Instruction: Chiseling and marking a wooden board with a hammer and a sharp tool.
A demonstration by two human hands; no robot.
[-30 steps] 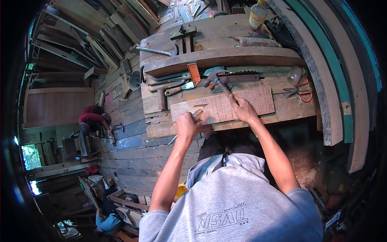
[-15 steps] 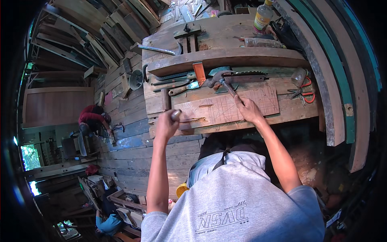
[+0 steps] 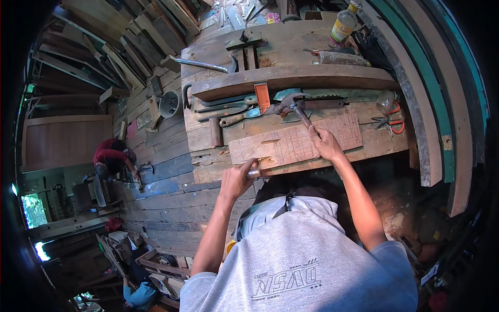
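Note:
My right hand [image 3: 325,143] grips the handle of a claw hammer [image 3: 291,101], its head raised near the hand tools. My left hand [image 3: 238,177] is closed on a short round handle with a metal band, probably a chisel [image 3: 253,172], at the front left of a pale board [image 3: 332,132] marked with lines and chipped cuts. The board lies along the workbench's [image 3: 202,171] front edge. Behind it lie a wooden cylinder [image 3: 215,132], a handled tool [image 3: 232,120], an orange bracket [image 3: 261,96] and a saw [image 3: 327,104]. Orange-handled scissors [image 3: 395,125] lie to the right.
A long beam [image 3: 291,75], bottles [image 3: 340,26] and a clamp [image 3: 244,41] occupy the bench back. Planks [image 3: 426,104] stand at right. A person in red [image 3: 109,156] crouches at left; another in blue [image 3: 138,291] is lower left. Wood stacks [image 3: 104,47] line the upper left.
My left hand went left, then came back right and lower to the board's front corner, still holding the handle. My right hand with the hammer has shifted slightly right.

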